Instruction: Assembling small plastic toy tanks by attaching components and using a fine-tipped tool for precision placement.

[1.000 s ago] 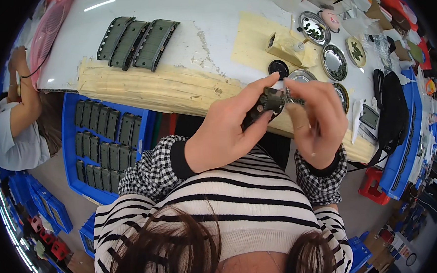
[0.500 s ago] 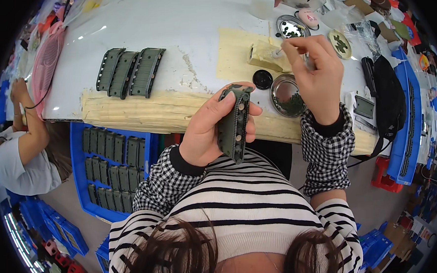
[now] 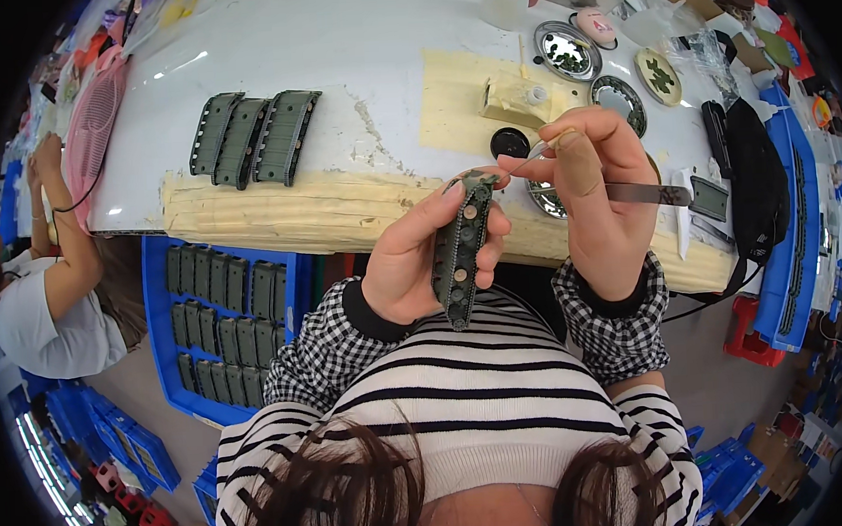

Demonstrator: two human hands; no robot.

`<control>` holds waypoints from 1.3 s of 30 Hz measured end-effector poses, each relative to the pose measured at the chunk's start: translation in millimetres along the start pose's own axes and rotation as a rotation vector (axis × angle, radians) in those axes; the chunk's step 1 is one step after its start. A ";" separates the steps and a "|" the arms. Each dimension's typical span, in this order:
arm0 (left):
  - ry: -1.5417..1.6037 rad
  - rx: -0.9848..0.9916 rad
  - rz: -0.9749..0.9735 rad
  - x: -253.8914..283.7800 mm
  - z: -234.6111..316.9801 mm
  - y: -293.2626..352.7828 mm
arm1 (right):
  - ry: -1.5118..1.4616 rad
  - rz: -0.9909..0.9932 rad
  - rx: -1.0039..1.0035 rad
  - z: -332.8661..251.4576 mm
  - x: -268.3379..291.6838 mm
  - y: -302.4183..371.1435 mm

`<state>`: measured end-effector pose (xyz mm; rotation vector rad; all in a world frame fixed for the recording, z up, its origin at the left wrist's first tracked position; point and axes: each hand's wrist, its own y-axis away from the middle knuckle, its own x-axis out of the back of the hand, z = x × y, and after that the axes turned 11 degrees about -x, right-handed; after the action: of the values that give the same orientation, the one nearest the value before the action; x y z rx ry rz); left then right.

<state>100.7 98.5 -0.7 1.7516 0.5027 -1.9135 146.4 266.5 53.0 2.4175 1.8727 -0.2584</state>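
My left hand (image 3: 418, 239) is closed round a dark green toy tank hull (image 3: 462, 251), held tilted with its wheeled side showing. My right hand (image 3: 600, 192) pinches a thin pointed stick (image 3: 532, 153), its tip close to the upper end of the hull; whether they touch I cannot tell. Metal tweezers (image 3: 648, 193) are also held in that hand, jutting out to the right. Beneath the hand, a round metal dish (image 3: 543, 197) is mostly hidden. Beyond it are a black round lid (image 3: 509, 144) and a tape-covered block (image 3: 517, 101) with a small clear bottle neck (image 3: 535, 95).
Three green hull pieces (image 3: 255, 138) lie on the white table at left. Below the edge, a blue crate (image 3: 156, 344) holds rows of similar pieces. Dishes of small green parts (image 3: 567, 53) stand far right, near a black bag (image 3: 758, 183). Another person (image 3: 56, 292) sits at left.
My right hand has come down and left from the bottle on the block to the hull, bringing the stick's tip there. Tweezers now show in it. The left hand has shifted slightly right.
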 end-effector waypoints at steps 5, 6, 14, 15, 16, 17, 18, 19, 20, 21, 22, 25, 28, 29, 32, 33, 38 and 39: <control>0.000 -0.003 -0.012 -0.8 -0.5 0.6 | 0.010 -0.003 -0.001 -0.8 -0.7 0.8; 0.001 -0.002 -0.010 -1.0 -0.8 0.7 | 0.013 -0.005 -0.003 -0.9 -0.4 1.1; -0.038 -0.018 -0.029 0.2 2.0 1.8 | 0.033 0.128 0.053 -2.5 -0.5 -5.5; -0.112 -0.032 -0.027 -1.2 4.3 1.7 | 0.036 0.181 0.084 -2.9 3.6 -10.5; -0.182 -0.047 -0.028 -2.0 6.8 2.0 | 0.177 0.242 0.142 -1.0 10.4 -16.0; -0.253 -0.062 -0.028 -3.5 8.4 1.7 | 0.320 0.302 0.200 2.9 19.9 -22.7; -0.236 -0.075 -0.006 -9.2 8.8 0.8 | 0.459 0.359 0.257 6.7 27.6 -29.5; -0.219 -0.088 0.017 -16.9 8.8 -0.4 | 0.603 0.427 0.320 10.0 31.8 -35.5; -0.201 -0.100 0.040 -21.0 8.8 -1.2 | 0.711 0.422 0.370 11.4 33.6 -38.4; -0.276 -0.119 0.016 -16.5 10.7 -1.2 | 0.818 0.416 0.419 12.2 34.1 -40.5; -0.368 -0.136 0.009 -17.4 11.9 -0.7 | 0.926 0.410 0.467 13.7 35.3 -43.4; -0.684 -0.193 -0.003 -22.1 15.3 2.1 | 0.950 0.433 0.463 18.7 32.2 -42.3; -1.031 -0.246 -0.021 -22.9 17.8 7.5 | 0.868 0.489 0.516 5.7 24.6 -34.8; -1.113 -0.260 -0.043 -20.5 18.4 7.7 | 0.826 0.474 0.504 -2.7 20.1 -29.9; -1.378 -0.319 -0.074 -17.2 17.5 6.8 | 0.504 0.273 0.408 0.7 16.9 -23.7; -1.414 -0.326 -0.085 -17.0 16.8 6.8 | 0.409 0.187 0.349 0.5 11.0 -18.2; -1.506 -0.329 -0.120 -20.3 16.2 6.1 | 0.256 -0.024 0.132 4.2 0.5 -5.5; -1.493 -0.324 -0.112 -19.9 16.1 6.4 | 0.247 -0.026 0.141 4.8 -0.5 -5.4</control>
<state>92.4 86.2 21.1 -0.1457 0.2614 -2.3833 140.6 266.7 48.6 2.6256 2.0505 -0.0985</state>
